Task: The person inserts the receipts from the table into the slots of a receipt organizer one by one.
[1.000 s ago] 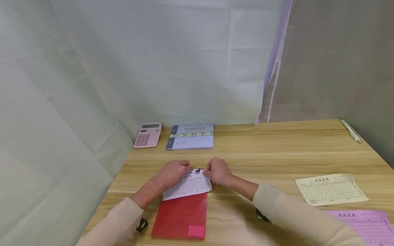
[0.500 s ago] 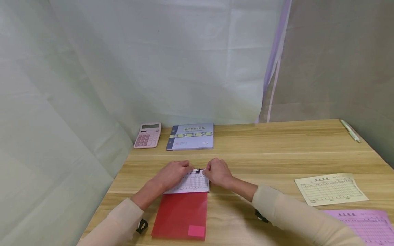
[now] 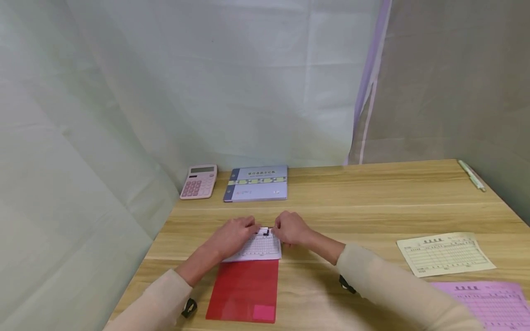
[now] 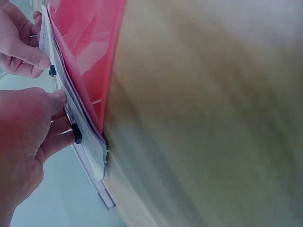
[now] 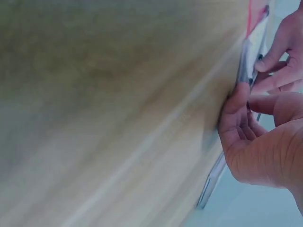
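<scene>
A stack of white printed forms (image 3: 261, 248) lies over the top of a red plastic folder (image 3: 244, 289) with a pink label. Along the forms' top edge runs a thin metal paper fastener with black sliders (image 4: 76, 134). My left hand (image 3: 233, 236) pinches the fastener and the edge of the forms, thumb on the strip, other fingers behind. At the top right corner, my right hand (image 3: 291, 228) pinches the edge beside the fastener's end. In the right wrist view its thumb and forefinger (image 5: 262, 103) meet there; the exact grip is partly hidden.
A pink calculator (image 3: 198, 182) and a blue account book (image 3: 256, 184) lie at the back left. On the right are a cream form (image 3: 445, 254) and a purple form (image 3: 492, 301). A white pen (image 3: 472, 175) rests by the far right edge.
The forms' lower edge has swung up from a slant to nearly level, baring more of the red folder. The black slider has shifted slightly. Both hands stay nearly in place.
</scene>
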Demonstrator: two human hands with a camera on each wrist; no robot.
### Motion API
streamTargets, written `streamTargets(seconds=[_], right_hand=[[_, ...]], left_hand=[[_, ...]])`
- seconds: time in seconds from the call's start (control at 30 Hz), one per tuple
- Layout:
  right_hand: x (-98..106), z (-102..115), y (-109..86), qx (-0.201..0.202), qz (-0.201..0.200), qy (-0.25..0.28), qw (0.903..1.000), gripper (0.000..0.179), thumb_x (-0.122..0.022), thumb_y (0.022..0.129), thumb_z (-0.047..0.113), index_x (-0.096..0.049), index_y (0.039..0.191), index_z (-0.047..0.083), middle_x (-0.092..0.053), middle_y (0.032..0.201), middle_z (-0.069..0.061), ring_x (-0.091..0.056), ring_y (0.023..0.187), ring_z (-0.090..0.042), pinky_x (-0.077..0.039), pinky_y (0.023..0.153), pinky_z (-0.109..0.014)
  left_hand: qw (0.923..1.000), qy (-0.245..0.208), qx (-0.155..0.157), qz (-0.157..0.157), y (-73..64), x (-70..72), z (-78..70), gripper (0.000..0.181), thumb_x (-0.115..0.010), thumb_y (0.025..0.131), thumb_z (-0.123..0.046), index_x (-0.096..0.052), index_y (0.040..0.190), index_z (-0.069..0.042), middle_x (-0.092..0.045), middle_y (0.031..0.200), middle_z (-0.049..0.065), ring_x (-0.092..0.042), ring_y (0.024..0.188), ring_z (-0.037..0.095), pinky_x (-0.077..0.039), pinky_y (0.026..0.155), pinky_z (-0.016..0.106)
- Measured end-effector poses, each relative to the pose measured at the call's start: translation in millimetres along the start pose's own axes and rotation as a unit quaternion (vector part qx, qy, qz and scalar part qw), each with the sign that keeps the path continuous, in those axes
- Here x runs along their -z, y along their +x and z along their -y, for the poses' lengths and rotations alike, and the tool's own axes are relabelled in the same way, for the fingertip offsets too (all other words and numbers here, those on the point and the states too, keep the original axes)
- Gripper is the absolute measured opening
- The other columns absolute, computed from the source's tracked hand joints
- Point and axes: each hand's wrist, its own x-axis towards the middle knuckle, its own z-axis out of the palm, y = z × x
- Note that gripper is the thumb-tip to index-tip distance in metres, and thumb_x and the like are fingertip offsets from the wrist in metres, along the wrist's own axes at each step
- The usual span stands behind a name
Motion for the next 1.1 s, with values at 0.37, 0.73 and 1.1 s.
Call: streamTargets(seconds=[0.37, 0.73, 1.1], right_hand=[[-8.9, -6.8, 2.9, 0.013, -0.05, -0.029, 0.9983, 0.031, -0.07, 0.098, 0.012, -0.067, 0.067, 0.013, -0.058, 0.06, 0.003, -0.049, 0.052, -0.011, -0.036, 0.048, -0.024], [-5.5, -3.6, 0.8, -0.002, -0.069, -0.002, 0.9976, 0.022, -0.067, 0.1, 0.009, -0.067, 0.078, 0.006, -0.06, 0.067, -0.001, -0.049, 0.055, -0.012, -0.037, 0.049, -0.024], [7.0, -6.5, 0.7, -0.02, 0.011, 0.068, 0.9974, 0.024, -0.068, 0.103, 0.009, -0.073, 0.081, 0.001, -0.063, 0.057, -0.006, -0.06, 0.044, -0.015, -0.052, 0.045, -0.027]], left_hand=[[0.9999, -0.014, 0.004, -0.008, 0.3, 2.3, -1.5, 0.04, -0.081, 0.094, -0.008, -0.076, 0.133, -0.013, -0.068, 0.107, 0.004, -0.068, 0.091, 0.014, -0.061, 0.085, 0.029], [0.9999, 0.008, 0.005, -0.005, 1.2, 1.2, -3.3, 0.04, -0.082, 0.093, -0.008, -0.075, 0.132, -0.013, -0.068, 0.111, 0.006, -0.071, 0.097, 0.017, -0.061, 0.087, 0.031], [0.9999, 0.0, 0.012, 0.005, 0.0, 2.1, -3.8, 0.042, -0.085, 0.092, -0.012, -0.075, 0.133, -0.014, -0.067, 0.11, 0.004, -0.07, 0.097, 0.015, -0.061, 0.087, 0.03]])
